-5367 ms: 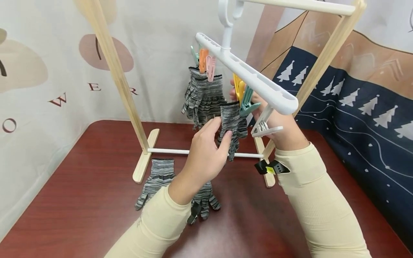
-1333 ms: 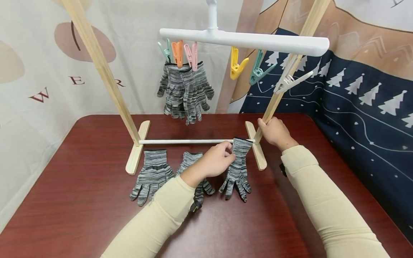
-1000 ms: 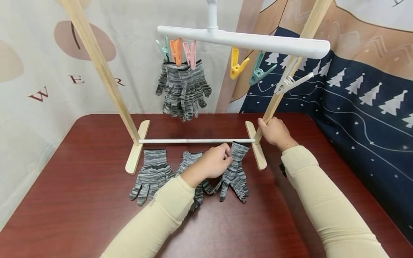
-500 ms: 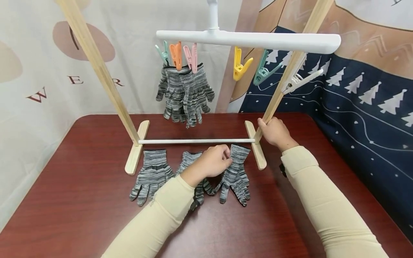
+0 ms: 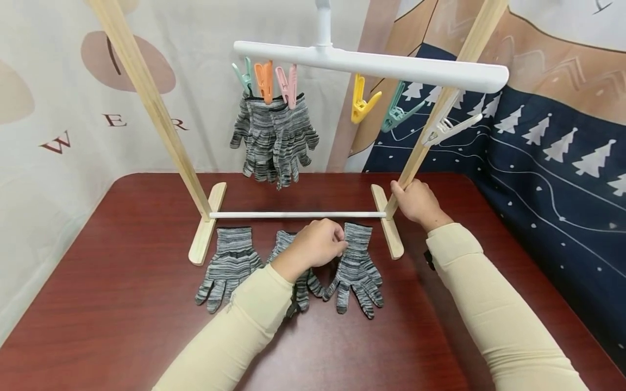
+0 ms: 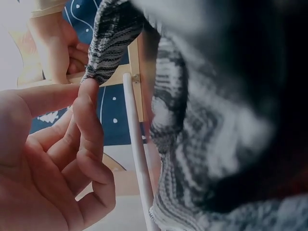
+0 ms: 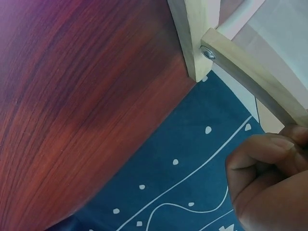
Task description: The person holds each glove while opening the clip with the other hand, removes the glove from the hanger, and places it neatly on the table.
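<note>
My left hand pinches the side of a grey-and-black striped knit glove, which lies on the table, fingers toward me. In the left wrist view, thumb and forefinger meet on the edge of its fabric. To the left lie a second knit glove, spread flat, and a third, partly hidden beneath my left hand and forearm. With my right hand I grip the right wooden post of the rack, low down. More striped gloves hang, overlapping, from green, orange and pink clothespins.
A white hanger bar spans the rack above. Yellow, green and white clothespins hang unloaded on its right half. A white crossbar joins the wooden feet on the red-brown table.
Earlier both hands were at a glove by the yellow and green clothespins. Since then my left hand has lowered a glove onto the table and shifted slightly left; my right hand moved to the post.
</note>
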Action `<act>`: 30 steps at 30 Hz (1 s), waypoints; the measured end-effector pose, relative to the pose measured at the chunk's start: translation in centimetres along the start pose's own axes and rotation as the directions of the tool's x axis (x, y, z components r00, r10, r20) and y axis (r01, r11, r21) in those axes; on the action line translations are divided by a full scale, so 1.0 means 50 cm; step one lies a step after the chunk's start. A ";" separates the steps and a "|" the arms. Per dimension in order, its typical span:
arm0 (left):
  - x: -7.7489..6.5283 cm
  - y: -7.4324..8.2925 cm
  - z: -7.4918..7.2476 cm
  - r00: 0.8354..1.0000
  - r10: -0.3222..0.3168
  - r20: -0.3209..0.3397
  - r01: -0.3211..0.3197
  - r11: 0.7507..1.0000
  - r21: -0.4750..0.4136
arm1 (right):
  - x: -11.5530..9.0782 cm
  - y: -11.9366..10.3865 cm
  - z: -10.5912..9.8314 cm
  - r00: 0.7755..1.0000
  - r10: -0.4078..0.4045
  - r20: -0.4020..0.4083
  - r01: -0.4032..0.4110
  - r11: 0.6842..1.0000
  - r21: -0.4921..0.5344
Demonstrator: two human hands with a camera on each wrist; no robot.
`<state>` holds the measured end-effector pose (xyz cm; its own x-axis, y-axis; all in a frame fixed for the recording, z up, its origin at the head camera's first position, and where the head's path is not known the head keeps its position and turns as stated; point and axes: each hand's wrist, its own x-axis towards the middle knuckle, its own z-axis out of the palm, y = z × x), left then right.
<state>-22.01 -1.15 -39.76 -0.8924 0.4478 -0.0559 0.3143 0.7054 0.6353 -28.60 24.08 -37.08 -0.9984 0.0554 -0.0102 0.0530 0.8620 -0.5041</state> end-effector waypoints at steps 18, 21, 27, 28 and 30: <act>0.006 -0.010 -0.014 1.000 -0.024 0.011 0.023 0.999 0.042 | -0.012 0.003 0.004 0.999 0.029 -0.040 -0.028 0.999 0.023; 0.006 -0.012 -0.021 0.999 -0.035 -0.003 0.035 0.998 0.046 | -0.013 0.003 0.005 0.999 0.036 -0.039 -0.035 0.999 0.024; 0.003 -0.013 -0.035 0.999 -0.038 -0.032 0.038 0.999 0.023 | -0.015 0.003 0.009 0.999 0.033 -0.040 -0.032 0.999 0.012; 0.003 -0.013 -0.037 0.999 -0.036 -0.039 0.036 0.999 0.021 | -0.015 0.003 0.010 0.999 0.031 -0.039 -0.031 0.999 0.011; 0.003 -0.013 -0.040 0.998 -0.024 -0.057 0.025 1.000 0.008 | -0.015 0.002 0.012 0.999 0.033 -0.038 -0.032 0.999 0.012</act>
<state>-22.99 -2.63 -38.62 -0.9167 0.3986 -0.0277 0.2944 0.7208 0.6275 -27.85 23.84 -37.63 -0.9947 0.1025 0.0058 0.0850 0.8535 -0.5142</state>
